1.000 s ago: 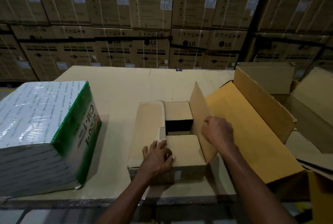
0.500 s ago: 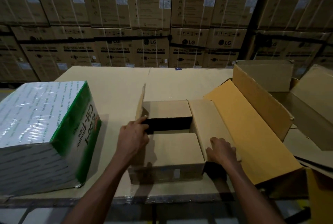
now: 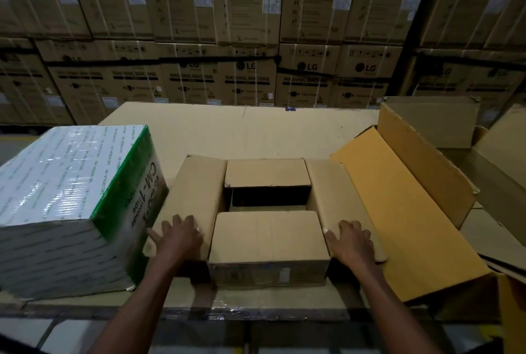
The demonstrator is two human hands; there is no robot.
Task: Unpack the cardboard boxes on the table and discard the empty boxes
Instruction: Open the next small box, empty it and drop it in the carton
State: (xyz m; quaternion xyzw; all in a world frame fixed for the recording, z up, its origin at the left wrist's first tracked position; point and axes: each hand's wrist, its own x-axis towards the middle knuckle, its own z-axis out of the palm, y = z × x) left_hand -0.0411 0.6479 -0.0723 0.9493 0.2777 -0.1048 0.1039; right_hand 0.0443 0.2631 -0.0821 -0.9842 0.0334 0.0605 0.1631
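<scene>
Pressing flat on the folded-out side flaps, left hand (image 3: 178,235) and right hand (image 3: 353,241) lie with fingers straight, gripping nothing; the cardboard box (image 3: 267,242) sits centre-near on the table (image 3: 256,131), inner flaps still down.

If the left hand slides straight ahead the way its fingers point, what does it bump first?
Probably nothing soon. The left hand lies flat on the box's left flap, fingers pointing away along it. Past the flap's far edge comes bare table. The wrapped package sits just left of that line.
</scene>
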